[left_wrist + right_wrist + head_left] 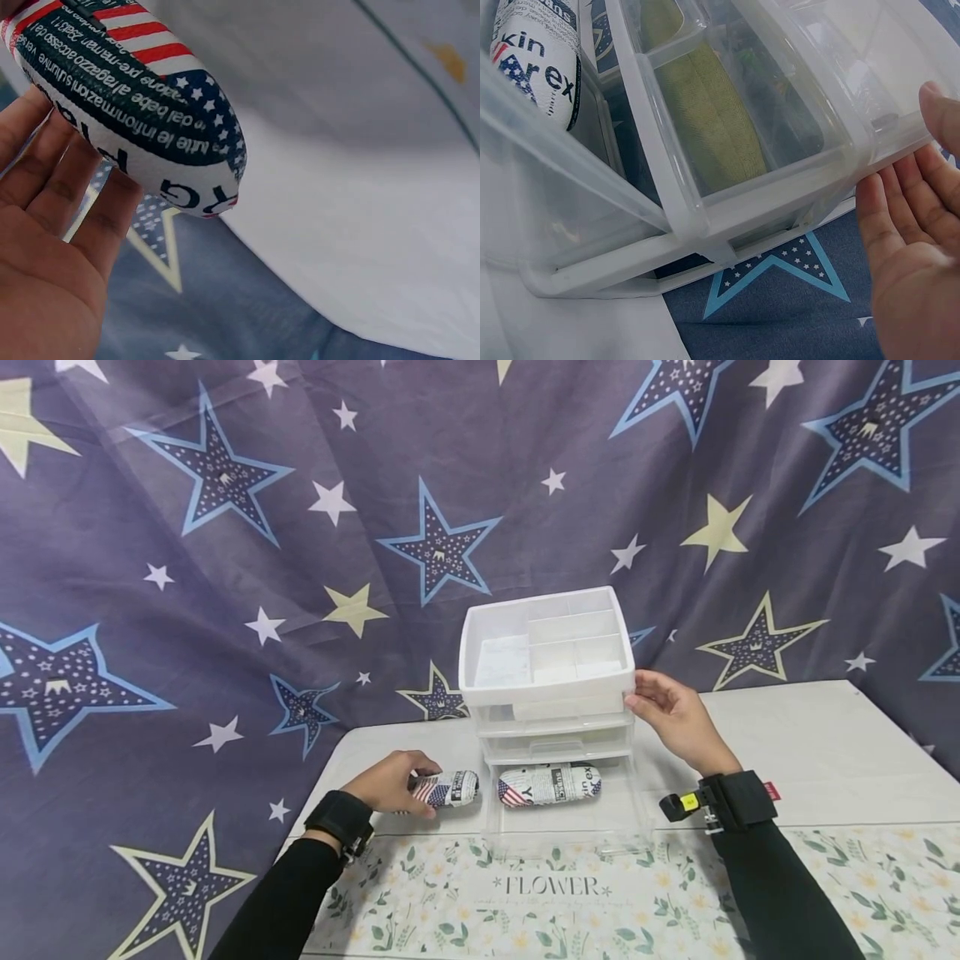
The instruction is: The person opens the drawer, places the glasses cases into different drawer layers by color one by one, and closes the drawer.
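Observation:
My left hand [397, 783] grips one end of a rounded glasses case [450, 788] printed with newspaper lettering and flags. In the left wrist view its fingers [64, 172] lie along the case, and the thumb is hidden. A similar glasses case [551, 783] lies crosswise in the pulled-out bottom drawer [626, 810] of a white drawer unit [547, 687]. The held case is just left of that clear drawer. My right hand [678, 714] holds the unit's front right corner, thumb at the front and fingers along the side.
The unit's top tray [502, 662] is divided into compartments. Through a closed drawer, an olive-green item [712, 112] shows in the right wrist view. A floral "FLOWER" mat [551, 889] covers the table's near part. A star-patterned curtain [247, 577] hangs right behind the table.

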The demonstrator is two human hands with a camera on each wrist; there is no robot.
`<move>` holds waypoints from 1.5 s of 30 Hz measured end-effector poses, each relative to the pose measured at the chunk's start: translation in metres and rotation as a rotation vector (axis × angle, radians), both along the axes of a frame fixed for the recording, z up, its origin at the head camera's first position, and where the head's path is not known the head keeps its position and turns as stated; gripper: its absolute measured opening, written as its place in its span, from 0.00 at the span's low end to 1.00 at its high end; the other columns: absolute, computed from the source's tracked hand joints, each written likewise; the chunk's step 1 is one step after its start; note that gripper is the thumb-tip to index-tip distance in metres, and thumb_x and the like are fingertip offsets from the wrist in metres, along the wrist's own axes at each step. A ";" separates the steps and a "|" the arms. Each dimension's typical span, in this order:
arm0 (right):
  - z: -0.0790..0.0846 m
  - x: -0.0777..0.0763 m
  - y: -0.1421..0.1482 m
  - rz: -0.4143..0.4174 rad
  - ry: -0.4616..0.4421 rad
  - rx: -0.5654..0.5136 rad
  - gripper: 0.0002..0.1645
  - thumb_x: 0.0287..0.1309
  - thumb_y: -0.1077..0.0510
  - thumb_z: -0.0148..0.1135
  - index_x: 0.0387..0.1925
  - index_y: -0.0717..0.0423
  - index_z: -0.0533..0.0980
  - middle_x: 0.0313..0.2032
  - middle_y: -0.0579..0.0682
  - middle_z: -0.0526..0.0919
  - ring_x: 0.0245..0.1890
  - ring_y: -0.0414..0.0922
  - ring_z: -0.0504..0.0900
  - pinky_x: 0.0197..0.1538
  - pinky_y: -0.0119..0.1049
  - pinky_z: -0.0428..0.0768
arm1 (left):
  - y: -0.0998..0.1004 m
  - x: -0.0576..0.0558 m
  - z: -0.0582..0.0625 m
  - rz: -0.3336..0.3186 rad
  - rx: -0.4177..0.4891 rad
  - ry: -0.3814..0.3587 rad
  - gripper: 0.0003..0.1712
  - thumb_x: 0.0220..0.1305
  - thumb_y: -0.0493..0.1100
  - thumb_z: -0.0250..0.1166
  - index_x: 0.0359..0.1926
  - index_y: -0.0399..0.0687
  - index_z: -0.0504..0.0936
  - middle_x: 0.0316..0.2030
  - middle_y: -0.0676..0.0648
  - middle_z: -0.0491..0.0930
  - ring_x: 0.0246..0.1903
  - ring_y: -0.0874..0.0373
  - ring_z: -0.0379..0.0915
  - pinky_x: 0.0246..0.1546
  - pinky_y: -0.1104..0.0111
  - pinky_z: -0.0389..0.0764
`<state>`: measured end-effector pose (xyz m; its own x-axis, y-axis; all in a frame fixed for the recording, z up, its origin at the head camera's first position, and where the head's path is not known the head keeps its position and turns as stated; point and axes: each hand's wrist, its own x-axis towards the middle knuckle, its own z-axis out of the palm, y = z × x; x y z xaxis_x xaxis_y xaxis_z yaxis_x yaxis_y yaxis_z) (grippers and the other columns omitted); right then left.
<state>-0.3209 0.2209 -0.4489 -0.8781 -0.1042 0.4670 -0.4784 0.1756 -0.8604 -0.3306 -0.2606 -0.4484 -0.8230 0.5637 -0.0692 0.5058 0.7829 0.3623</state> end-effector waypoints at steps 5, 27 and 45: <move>0.001 0.001 0.000 -0.004 0.000 0.006 0.29 0.72 0.56 0.63 0.67 0.65 0.71 0.57 0.63 0.80 0.52 0.33 0.79 0.52 0.20 0.80 | 0.003 0.005 0.013 -0.027 -0.012 0.026 0.40 0.44 0.53 0.86 0.58 0.45 0.83 0.49 0.52 0.81 0.48 0.55 0.78 0.50 0.61 0.84; 0.002 0.002 -0.001 0.000 0.009 -0.001 0.28 0.72 0.57 0.63 0.67 0.67 0.70 0.57 0.65 0.79 0.52 0.31 0.79 0.53 0.19 0.80 | 0.059 0.035 0.045 -0.155 -0.001 0.140 0.35 0.51 0.56 0.82 0.58 0.49 0.84 0.46 0.59 0.80 0.38 0.63 0.74 0.36 0.70 0.80; -0.001 -0.001 0.000 -0.001 0.015 0.006 0.28 0.72 0.56 0.63 0.67 0.67 0.71 0.57 0.64 0.80 0.52 0.32 0.79 0.52 0.20 0.81 | 0.106 0.041 0.043 -0.189 0.001 0.199 0.43 0.55 0.63 0.78 0.65 0.44 0.79 0.62 0.48 0.78 0.64 0.52 0.72 0.65 0.57 0.78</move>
